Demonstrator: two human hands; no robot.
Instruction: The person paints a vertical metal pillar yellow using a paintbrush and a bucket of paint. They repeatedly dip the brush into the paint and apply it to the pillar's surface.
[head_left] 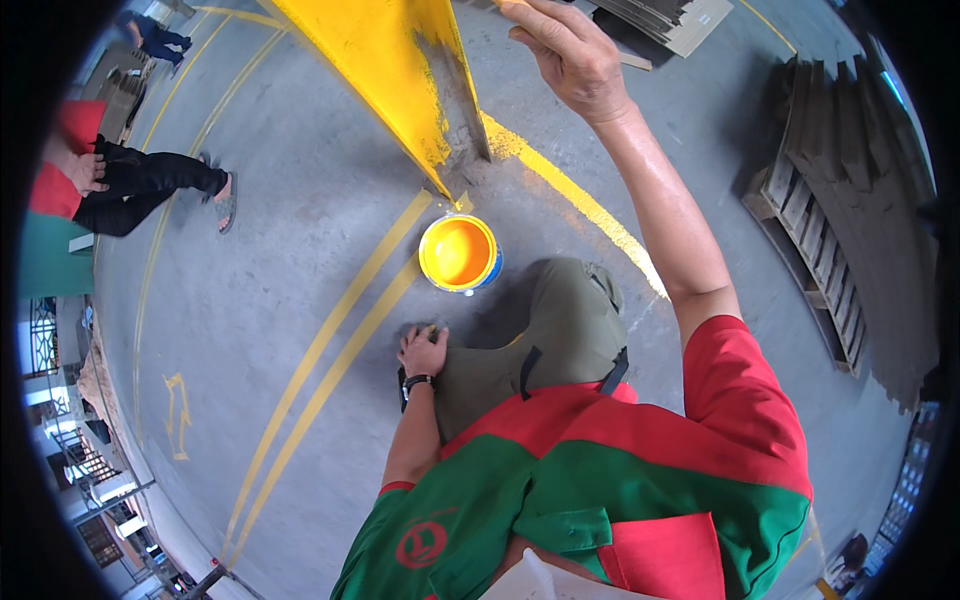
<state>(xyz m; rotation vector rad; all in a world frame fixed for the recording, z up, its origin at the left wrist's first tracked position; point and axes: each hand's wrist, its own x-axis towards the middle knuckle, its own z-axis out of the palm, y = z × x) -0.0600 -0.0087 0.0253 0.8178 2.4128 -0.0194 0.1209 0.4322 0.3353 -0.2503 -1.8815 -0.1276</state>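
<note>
My right hand (575, 62) is raised at the top, beside a yellow-painted metal column (385, 75). Its fingers are closed, and a bit of something yellowish shows at the fingertips; the picture's edge cuts off the rest. Paint on the column is patchy, with a bare grey strip (460, 95) along its right side. Just below the column's foot, an open can of yellow paint (458, 252) stands on the floor, close in front of my knees. My left hand (423, 352) rests on my bent left knee with fingers apart, holding nothing.
Yellow lines (345, 335) run along the grey floor. A wooden pallet (810, 250) stacked with brown sheets stands at right, and more flat sheets (670, 20) lie at top. At left sits a person (150, 185) in dark trousers; another person (160, 42) is farther off.
</note>
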